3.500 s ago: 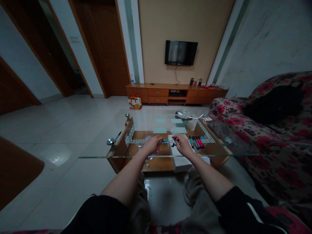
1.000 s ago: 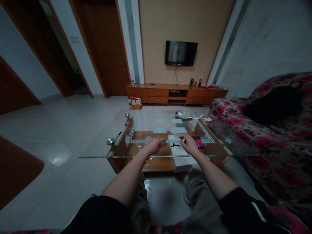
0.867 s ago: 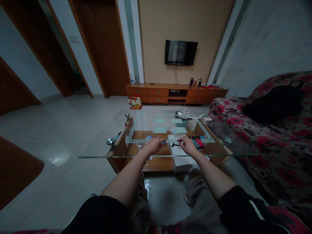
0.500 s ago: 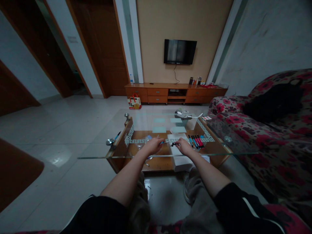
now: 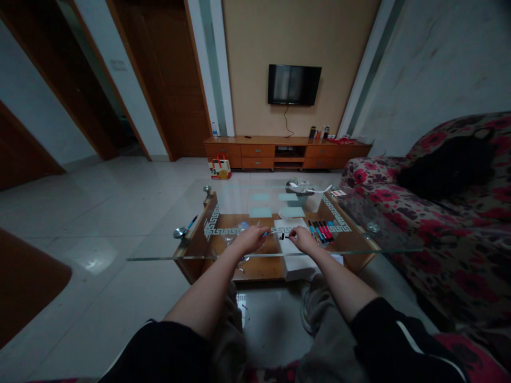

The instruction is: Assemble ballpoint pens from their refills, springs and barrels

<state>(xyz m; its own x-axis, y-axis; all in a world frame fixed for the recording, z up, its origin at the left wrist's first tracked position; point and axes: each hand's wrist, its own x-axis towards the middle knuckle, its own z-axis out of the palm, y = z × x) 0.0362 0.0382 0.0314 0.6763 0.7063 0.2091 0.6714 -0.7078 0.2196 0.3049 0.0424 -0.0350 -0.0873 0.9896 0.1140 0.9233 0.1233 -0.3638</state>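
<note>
While a loose blue pen (image 5: pixel 190 224) lies at the left edge of the glass worktop (image 5: pixel 159 250), our left hand (image 5: pixel 248 239) grips a blue marker (image 5: pixel 265 233) at centre frame; our right hand (image 5: pixel 304 239) pinches a black cap (image 5: pixel 284 236) over white paper (image 5: pixel 288 226), beside a marker row (image 5: pixel 320 231).

The small black piece (image 5: pixel 282 236) at the right hand's (image 5: pixel 305 240) fingers is too small to identify
</note>
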